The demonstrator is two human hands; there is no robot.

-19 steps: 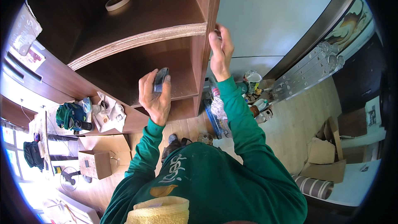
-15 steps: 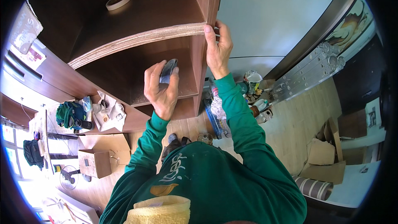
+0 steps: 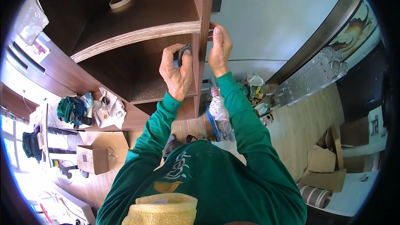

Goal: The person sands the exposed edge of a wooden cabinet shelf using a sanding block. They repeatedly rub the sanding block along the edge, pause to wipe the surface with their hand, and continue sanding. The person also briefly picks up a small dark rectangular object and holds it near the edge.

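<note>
A bent, dark grey piece of sandpaper (image 3: 183, 54) is pinched between the thumb and fingers of my left hand (image 3: 176, 74). That hand is in front of the lower compartment of a brown wooden cabinet, just below the pale, raw plywood edge of its shelf (image 3: 137, 38). My right hand (image 3: 220, 52) stands upright beside the cabinet's right side panel (image 3: 203, 37), thumb and fingers apart and nothing in it. Its fingertips are partly hidden, so I cannot tell whether they touch the panel. On the shelf rests a roll of cream tape (image 3: 121, 0).
Dust lies on the lower compartment's floor (image 3: 162, 96). Right of the cabinet stand a paint bucket (image 3: 253, 81), bottles and a plastic-wrapped bundle (image 3: 218, 108). A metal folding ladder (image 3: 310, 77) lies further right. Cardboard boxes (image 3: 93, 159) sit at left, near a fan (image 3: 66, 171).
My left hand has moved right and up with the sandpaper, towards the side panel. My right hand has let go of the panel's front edge at the shelf corner and dropped slightly.
</note>
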